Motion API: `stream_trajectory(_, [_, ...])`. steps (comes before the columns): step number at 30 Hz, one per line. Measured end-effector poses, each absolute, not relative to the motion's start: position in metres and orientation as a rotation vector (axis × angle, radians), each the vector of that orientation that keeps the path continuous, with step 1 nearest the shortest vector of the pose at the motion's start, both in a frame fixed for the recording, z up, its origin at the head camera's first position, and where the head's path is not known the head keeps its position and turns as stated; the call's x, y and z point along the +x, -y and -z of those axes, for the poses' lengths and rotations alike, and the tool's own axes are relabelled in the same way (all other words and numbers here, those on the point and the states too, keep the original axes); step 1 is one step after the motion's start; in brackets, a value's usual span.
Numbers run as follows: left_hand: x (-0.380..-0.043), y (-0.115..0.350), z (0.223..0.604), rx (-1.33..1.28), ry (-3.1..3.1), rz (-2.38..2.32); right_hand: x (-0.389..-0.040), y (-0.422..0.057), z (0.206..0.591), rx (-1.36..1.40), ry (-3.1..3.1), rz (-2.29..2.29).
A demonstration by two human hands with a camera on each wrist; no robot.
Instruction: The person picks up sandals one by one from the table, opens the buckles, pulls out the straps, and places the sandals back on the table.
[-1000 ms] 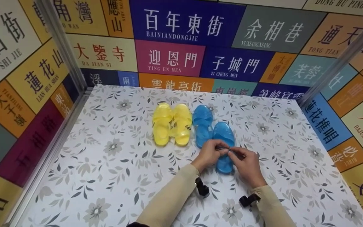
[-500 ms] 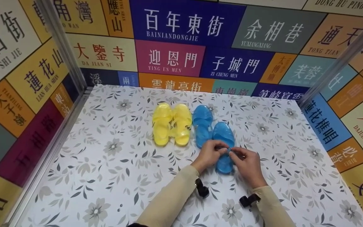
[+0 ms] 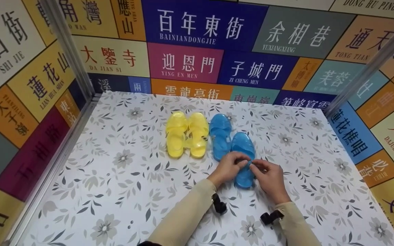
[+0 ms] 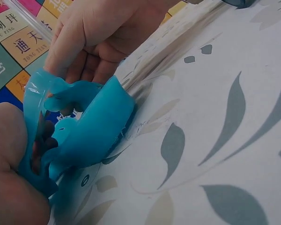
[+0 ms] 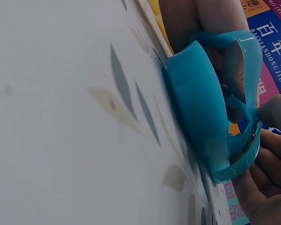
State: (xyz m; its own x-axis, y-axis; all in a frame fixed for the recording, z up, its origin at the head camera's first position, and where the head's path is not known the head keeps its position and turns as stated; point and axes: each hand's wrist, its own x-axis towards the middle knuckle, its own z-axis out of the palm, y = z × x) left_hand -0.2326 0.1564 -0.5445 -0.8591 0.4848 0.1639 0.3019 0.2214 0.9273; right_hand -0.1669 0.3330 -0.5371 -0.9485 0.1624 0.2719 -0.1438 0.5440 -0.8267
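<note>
Both hands work at the ankle strap [image 5: 253, 70] of the nearer blue sandal [image 3: 244, 179], which lies sole down on the table. From the left, my left hand [image 3: 230, 167] pinches one part of the strap over the footbed. On the other side my right hand [image 3: 269, 176] pinches the strap's other part, close to a small buckle [image 5: 256, 130] visible in the right wrist view. In the head view the fingertips nearly meet, hiding much of the strap. Whether it is fastened I cannot tell. The other blue sandal [image 3: 220, 126] lies just left and farther back.
Left of the blue pair, a yellow sandal [image 3: 175, 145] and a second yellow sandal [image 3: 197, 124] with a small buckle lie side by side. A flower-patterned cover [image 3: 121, 191] spreads over the table. Panels printed with signs [image 3: 183, 61] wall in the back and both sides.
The fingertips of both hands have shifted slightly over the strap, and the strap pieces seen earlier between them are now mostly hidden. The sandals stay in place.
</note>
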Motion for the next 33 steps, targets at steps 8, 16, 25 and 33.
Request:
stream_trajectory(8, [-0.2318, -0.1576, 0.5452, 0.732, -2.323, -1.704, -0.1673, -0.3325, 0.5373, -0.026, 2.489, -1.351])
stream_trajectory(16, [-0.2313, -0.1577, 0.545, 0.71, -2.326, -1.708, -0.1672, -0.3335, 0.5384, -0.024, 2.501, -1.349])
stream_trajectory(25, [-0.2328, -0.1567, 0.5445, 0.666, -2.316, -1.714, -0.1675, -0.3342, 0.5387, 0.002, 2.452, -1.367])
stream_trajectory(33, [-0.2316, -0.1568, 0.5439, 0.666, -2.315, -1.703, -0.1676, -0.3315, 0.5393, -0.121, 2.492, -1.367])
